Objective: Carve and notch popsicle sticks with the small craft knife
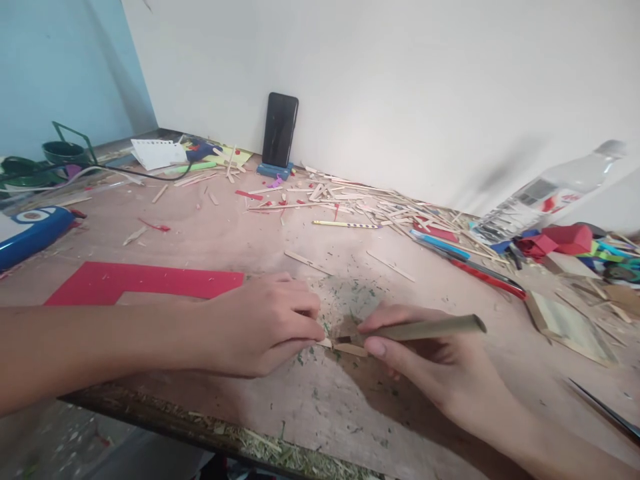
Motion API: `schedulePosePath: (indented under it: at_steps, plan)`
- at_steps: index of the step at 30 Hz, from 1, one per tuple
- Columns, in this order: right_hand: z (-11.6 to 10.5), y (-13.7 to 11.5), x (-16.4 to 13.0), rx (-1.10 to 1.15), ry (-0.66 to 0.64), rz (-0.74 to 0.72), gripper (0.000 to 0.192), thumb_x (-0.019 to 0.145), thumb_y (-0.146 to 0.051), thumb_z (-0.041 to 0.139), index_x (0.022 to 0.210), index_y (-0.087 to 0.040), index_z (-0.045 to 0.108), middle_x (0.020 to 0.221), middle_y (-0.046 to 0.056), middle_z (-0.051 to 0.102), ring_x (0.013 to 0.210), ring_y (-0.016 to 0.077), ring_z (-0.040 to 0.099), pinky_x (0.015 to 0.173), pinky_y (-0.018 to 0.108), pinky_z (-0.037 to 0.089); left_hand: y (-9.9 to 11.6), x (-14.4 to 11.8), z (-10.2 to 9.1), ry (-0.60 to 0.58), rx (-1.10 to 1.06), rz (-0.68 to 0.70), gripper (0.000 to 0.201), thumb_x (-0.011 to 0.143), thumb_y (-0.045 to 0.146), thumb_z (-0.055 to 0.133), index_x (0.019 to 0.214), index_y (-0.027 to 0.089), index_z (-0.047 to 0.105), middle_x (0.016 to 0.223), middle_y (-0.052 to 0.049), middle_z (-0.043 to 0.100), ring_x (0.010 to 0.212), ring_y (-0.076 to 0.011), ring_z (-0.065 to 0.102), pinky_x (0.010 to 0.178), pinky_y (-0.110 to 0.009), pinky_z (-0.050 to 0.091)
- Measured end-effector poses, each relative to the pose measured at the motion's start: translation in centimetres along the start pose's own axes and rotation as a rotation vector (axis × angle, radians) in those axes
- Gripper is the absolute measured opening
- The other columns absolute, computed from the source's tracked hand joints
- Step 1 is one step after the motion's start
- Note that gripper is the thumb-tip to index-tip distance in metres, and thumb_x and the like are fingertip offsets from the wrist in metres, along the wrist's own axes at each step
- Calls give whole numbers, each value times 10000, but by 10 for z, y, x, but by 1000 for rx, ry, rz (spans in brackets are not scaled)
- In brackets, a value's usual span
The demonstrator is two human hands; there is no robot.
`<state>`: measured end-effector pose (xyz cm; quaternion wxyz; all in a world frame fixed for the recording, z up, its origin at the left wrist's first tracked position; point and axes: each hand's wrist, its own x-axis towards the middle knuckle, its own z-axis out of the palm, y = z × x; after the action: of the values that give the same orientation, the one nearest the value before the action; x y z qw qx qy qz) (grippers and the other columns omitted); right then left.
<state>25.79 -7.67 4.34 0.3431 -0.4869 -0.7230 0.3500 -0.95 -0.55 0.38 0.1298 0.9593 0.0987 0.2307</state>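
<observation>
My left hand [280, 327] rests on the table with its fingers closed, pinching the end of a small wooden stick piece [350, 349]. In my right hand [440, 367] is a slim tool with an olive-tan round handle [430, 328], gripped like a pen. The tool's short dark tip [344, 339] is at the stick piece, just right of my left fingertips; I cannot make out what kind of tool it is. Green and pale shavings lie around both hands. Beyond them lie two thin wooden sticks, one on the left [307, 263] and one on the right [391, 266].
Red paper [165, 275] lies left. A phone [280, 130] leans on the wall behind scattered sticks [345, 193]. A pencil [345, 225], a red-and-black cutter [490, 277], a tilted plastic bottle [550, 190] and a wooden block [570, 327] are farther back and right.
</observation>
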Motion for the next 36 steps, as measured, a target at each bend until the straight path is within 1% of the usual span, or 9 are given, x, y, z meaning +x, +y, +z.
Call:
schedulePosePath:
  at_steps: [3, 5, 9, 11, 16, 24, 29, 33, 36]
  plan:
    - [2, 1, -2, -6, -16, -4, 135, 994, -382, 761, 941, -275, 823, 777, -12, 725, 557, 113, 595, 484, 234, 484, 1, 1, -1, -3, 18, 17, 267, 1095, 182, 511, 1069, 199, 776, 976, -52, 746, 899, -213, 641, 840, -409, 435]
    - [3, 2, -3, -21, -23, -16, 124, 997, -375, 759, 949, -278, 821, 790, -12, 739, 586, 121, 624, 512, 235, 505, 2, 1, -1, -6, 9, 25, 256, 1102, 197, 517, 1073, 197, 771, 965, -50, 743, 893, -204, 646, 838, -405, 441]
    - [3, 3, -5, -50, -29, -44, 84, 1002, -353, 759, 977, -291, 810, 902, -7, 795, 777, 152, 729, 695, 236, 595, 4, 1, -1, -12, -15, 27, 237, 1093, 193, 525, 1085, 189, 762, 958, -48, 736, 874, -197, 653, 854, -400, 453]
    - [3, 2, -6, -58, -33, -58, 79, 1014, -348, 746, 993, -301, 807, 927, -13, 805, 825, 152, 747, 745, 228, 610, 4, 1, -1, -14, -13, 24, 241, 1093, 197, 522, 1078, 188, 762, 953, -50, 733, 866, -201, 649, 857, -400, 451]
    - [3, 1, -6, -75, -18, -84, 68, 1017, -350, 749, 998, -317, 806, 924, -27, 804, 817, 137, 746, 741, 201, 610, 4, 1, -1, -16, -11, 29, 245, 1095, 205, 517, 1066, 185, 760, 952, -47, 722, 873, -207, 652, 849, -407, 451]
    - [4, -1, -5, -100, -8, -103, 119, 1023, -368, 738, 967, -287, 805, 907, 4, 799, 803, 166, 749, 723, 238, 628, 4, 1, -1, -1, 8, 49, 198, 1082, 189, 551, 1060, 188, 748, 931, -37, 701, 852, -206, 648, 834, -407, 457]
    - [5, -3, -5, -129, -20, -115, 129, 1041, -352, 709, 963, -285, 787, 897, -16, 793, 783, 140, 741, 704, 214, 610, 5, 1, 0, -3, 22, 48, 232, 1092, 194, 529, 1043, 183, 756, 915, -34, 691, 826, -196, 610, 816, -398, 426]
    - [6, -6, -7, -179, -48, -113, 122, 1052, -312, 676, 978, -283, 770, 895, -19, 781, 779, 142, 734, 679, 230, 592, 6, 3, -1, 0, 29, 53, 266, 1107, 223, 518, 1033, 173, 768, 905, -38, 678, 812, -199, 580, 808, -397, 420]
    - [7, -8, -9, -210, -53, -109, 153, 1068, -296, 638, 962, -277, 746, 869, -22, 759, 758, 139, 713, 668, 244, 572, 6, 3, -1, -19, 38, 50, 267, 1110, 232, 509, 1061, 183, 767, 917, -44, 685, 833, -206, 584, 820, -398, 431]
